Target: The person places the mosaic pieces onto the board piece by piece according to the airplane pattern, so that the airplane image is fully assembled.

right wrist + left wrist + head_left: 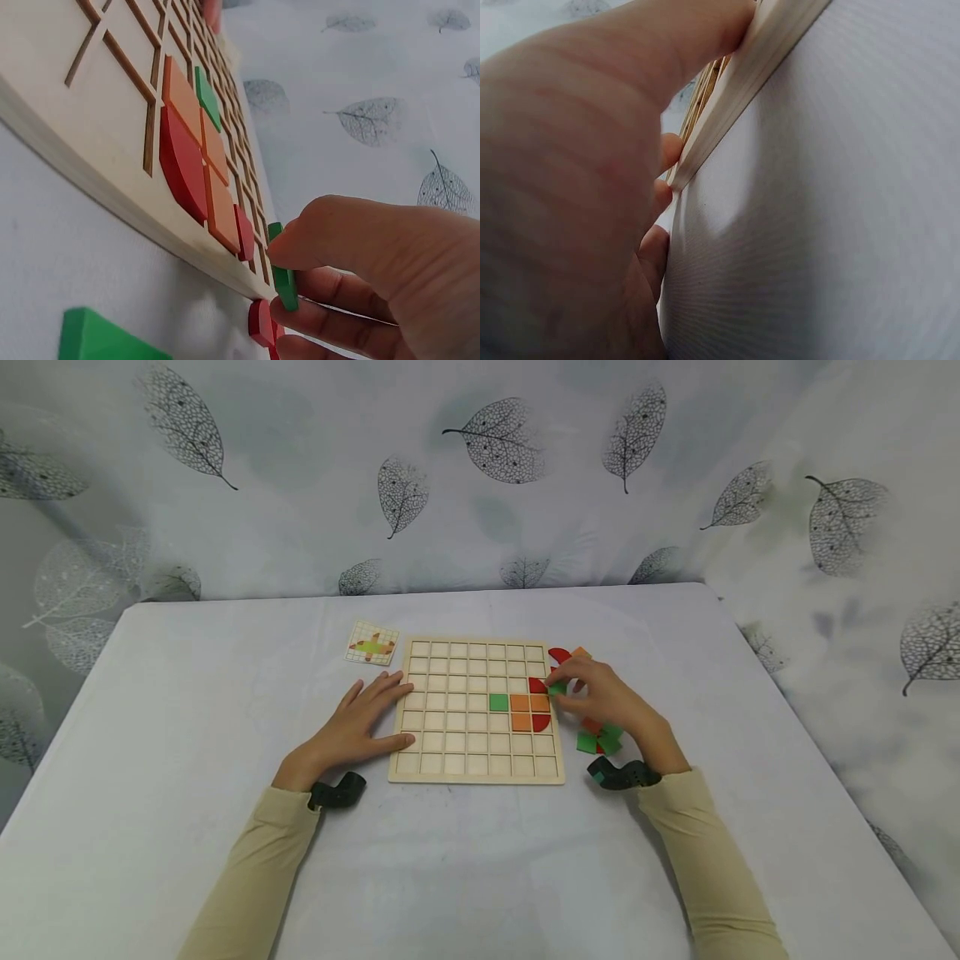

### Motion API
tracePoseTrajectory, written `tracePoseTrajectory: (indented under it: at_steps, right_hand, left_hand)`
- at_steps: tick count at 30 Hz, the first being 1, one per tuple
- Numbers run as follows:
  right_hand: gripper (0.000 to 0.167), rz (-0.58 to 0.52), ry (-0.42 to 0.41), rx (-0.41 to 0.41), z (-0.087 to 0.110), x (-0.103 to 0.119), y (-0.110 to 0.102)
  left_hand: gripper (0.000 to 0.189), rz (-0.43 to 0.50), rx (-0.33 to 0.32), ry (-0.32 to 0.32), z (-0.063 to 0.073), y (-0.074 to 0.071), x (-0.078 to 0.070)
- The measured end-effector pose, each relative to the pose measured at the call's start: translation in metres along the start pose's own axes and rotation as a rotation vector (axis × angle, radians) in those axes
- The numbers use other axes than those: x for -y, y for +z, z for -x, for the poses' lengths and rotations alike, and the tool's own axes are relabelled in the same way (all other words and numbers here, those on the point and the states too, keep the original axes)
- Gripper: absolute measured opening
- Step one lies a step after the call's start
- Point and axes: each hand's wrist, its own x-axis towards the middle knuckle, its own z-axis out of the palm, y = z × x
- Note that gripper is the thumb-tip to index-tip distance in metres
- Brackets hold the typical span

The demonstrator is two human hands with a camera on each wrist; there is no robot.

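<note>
A wooden grid board (457, 742) lies flat on the white table. My left hand (358, 718) rests along its left edge, fingers spread and the thumb on the frame; the left wrist view shows that thumb at the board's side. My right hand (603, 693) pinches a green square tile (283, 268) between thumb and fingers at the board's right edge. In the grid sit several orange square tiles (519, 702), a green square (498, 702) and two red rounded tiles (541, 722), all toward the right side.
Loose red, orange and green tiles (587, 742) lie right of the board, partly under my right hand. A small pattern card (372, 644) with a coloured figure on a grid lies beyond the board's upper left corner. Leaf-printed cloth (450, 527) hangs behind the table.
</note>
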Motion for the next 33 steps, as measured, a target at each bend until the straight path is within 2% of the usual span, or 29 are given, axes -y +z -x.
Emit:
tracePoseTrajectory:
  at_steps: [12,18,26,33]
  right_hand:
    - [0.022,0.026,-0.05,0.043,-0.002,0.005,0.008]
    - [0.022,-0.002,-0.033,0.088,-0.004,0.012,0.013]
    - [0.021,-0.002,-0.053,0.115,-0.007,0.022,0.02]
    - [0.02,0.044,-0.11,0.118,-0.009,0.027,0.026]
  left_hand:
    - [0.077,-0.004,0.0,0.006,0.0,-0.001,0.0]
    - [0.077,-0.005,-0.01,0.014,0.0,0.001,0.002]
    - [0.078,-0.003,-0.008,0.017,0.0,0.001,0.003]
    - [0.078,-0.001,0.004,-0.001,0.0,0.0,0.002]
